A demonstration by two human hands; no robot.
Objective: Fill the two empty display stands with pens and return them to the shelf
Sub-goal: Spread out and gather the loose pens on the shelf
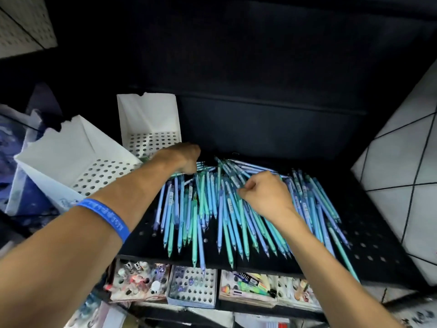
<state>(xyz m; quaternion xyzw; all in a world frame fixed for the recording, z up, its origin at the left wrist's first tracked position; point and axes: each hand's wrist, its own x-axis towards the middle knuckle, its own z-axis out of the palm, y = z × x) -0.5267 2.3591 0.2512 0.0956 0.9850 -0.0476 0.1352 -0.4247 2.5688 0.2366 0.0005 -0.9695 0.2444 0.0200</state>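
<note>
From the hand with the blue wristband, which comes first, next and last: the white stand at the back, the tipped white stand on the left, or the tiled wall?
Measured from the left hand in the head view:
1. The back white stand, upright, just behind and left of the hand.
2. The tipped white stand, leaning over farther left.
3. The tiled wall, far off on the right, past the pens.
</note>
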